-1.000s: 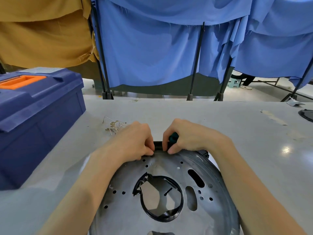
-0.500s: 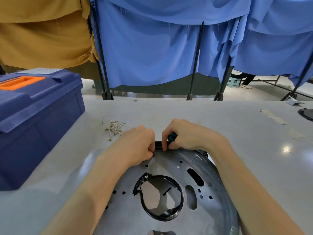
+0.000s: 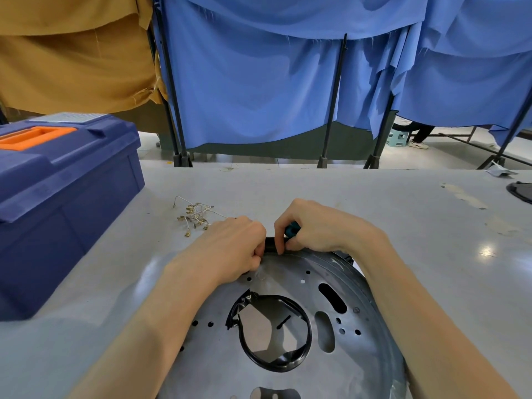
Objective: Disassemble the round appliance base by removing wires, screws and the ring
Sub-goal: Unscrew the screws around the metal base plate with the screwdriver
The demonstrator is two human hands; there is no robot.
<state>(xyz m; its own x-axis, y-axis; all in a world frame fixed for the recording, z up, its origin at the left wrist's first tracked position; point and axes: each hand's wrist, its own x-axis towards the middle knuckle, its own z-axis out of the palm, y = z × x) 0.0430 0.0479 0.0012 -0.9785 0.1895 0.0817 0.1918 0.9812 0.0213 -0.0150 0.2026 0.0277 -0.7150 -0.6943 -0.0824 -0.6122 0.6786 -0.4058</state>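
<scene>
The round metal appliance base (image 3: 290,283) lies flat on the grey table near me, with several holes and a black-edged central opening (image 3: 273,332). A black ring (image 3: 272,243) runs along its far rim. My left hand (image 3: 230,249) pinches that black ring at the far edge. My right hand (image 3: 313,228) pinches the ring from the other side, with a teal-handled tool (image 3: 292,228) tucked in its palm. A bundle of removed wires with brass terminals (image 3: 195,216) lies on the table beyond my left hand.
A blue toolbox with an orange handle (image 3: 63,197) stands at the left of the table. A dark round object (image 3: 522,191) lies at the far right edge. Blue and tan curtains on black stands hang behind the table.
Both hands have stayed at the far rim, shifting only slightly as they grip the black ring. The base has not moved.
</scene>
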